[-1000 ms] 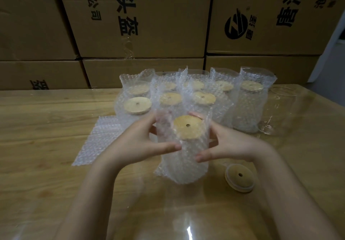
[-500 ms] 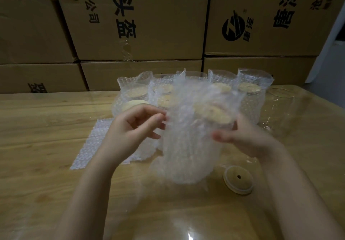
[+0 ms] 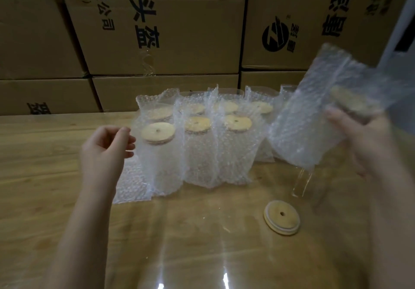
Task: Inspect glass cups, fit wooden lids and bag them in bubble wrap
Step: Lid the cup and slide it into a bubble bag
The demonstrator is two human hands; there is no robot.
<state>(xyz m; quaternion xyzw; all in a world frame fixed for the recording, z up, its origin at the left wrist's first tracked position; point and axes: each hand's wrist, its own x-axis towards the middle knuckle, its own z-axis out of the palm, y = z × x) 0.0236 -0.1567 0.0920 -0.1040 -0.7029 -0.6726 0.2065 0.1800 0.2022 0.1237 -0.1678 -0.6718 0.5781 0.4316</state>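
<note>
My right hand [image 3: 368, 138] grips a bubble-wrapped cup [image 3: 314, 118] with a wooden lid, tilted and lifted at the right, above the table. My left hand [image 3: 105, 151] hovers to the left of the wrapped cups with fingers loosely curled and holds nothing. Several bagged, lidded cups [image 3: 197, 145] stand in two rows at mid table. A loose wooden lid [image 3: 281, 217] with a centre hole lies on the table near the front right. An unwrapped clear glass cup [image 3: 303, 183] stands below the lifted bundle.
Flat bubble-wrap bags [image 3: 130, 183] lie left of the wrapped cups. The wooden table [image 3: 45, 167] has a glossy clear cover. Stacked cardboard boxes [image 3: 170, 30] form a wall behind the table.
The wrapped cup went from both hands at centre table up and to the right, now in my right hand alone. My left hand let go and drew back to the left.
</note>
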